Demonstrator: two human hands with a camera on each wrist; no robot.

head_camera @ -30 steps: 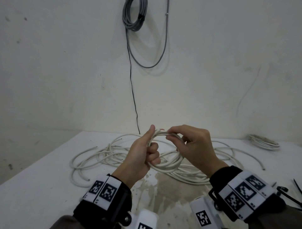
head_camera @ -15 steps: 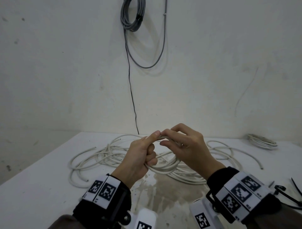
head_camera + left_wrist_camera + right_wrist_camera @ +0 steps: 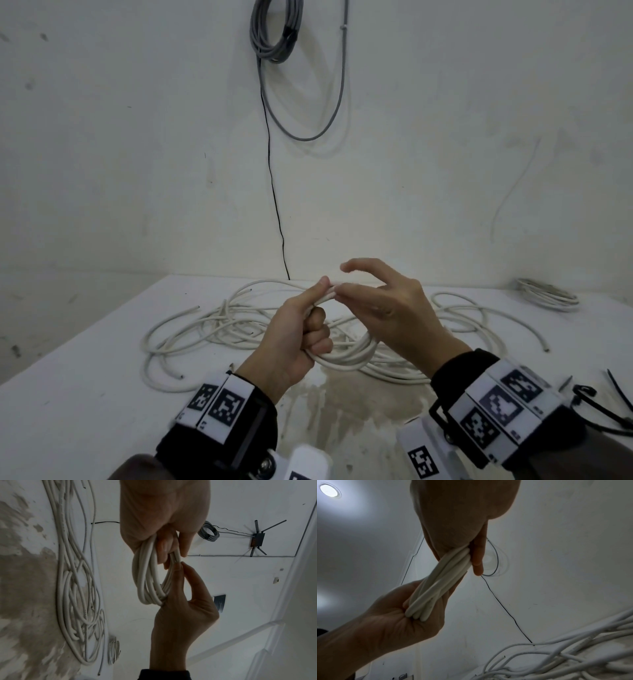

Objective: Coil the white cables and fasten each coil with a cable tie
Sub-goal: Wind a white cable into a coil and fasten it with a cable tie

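Note:
I hold a small coil of white cable (image 3: pixel 346 358) above the table between both hands. My left hand (image 3: pixel 301 325) grips one side of it, thumb pressed on the top strands and fingers curled round the bundle. My right hand (image 3: pixel 363 294) holds the other side, thumb tip meeting the left thumb, index finger lifted off. In the left wrist view the coil (image 3: pixel 147 574) runs from the left hand (image 3: pixel 164 520) into the right hand (image 3: pixel 180 615). The right wrist view shows the strands (image 3: pixel 440 584) packed side by side between the right hand (image 3: pixel 462 513) and the left hand (image 3: pixel 393 622).
Several loose white cables (image 3: pixel 222 325) sprawl over the white table (image 3: pixel 85 394) behind my hands. A finished white coil (image 3: pixel 548 298) lies at the back right. Black cable ties (image 3: pixel 616 404) lie at the right edge. A grey cable coil (image 3: pixel 274 31) hangs on the wall.
My right hand slid left along the top of the coil until it met the left thumb. Its index finger has since lifted off the cable.

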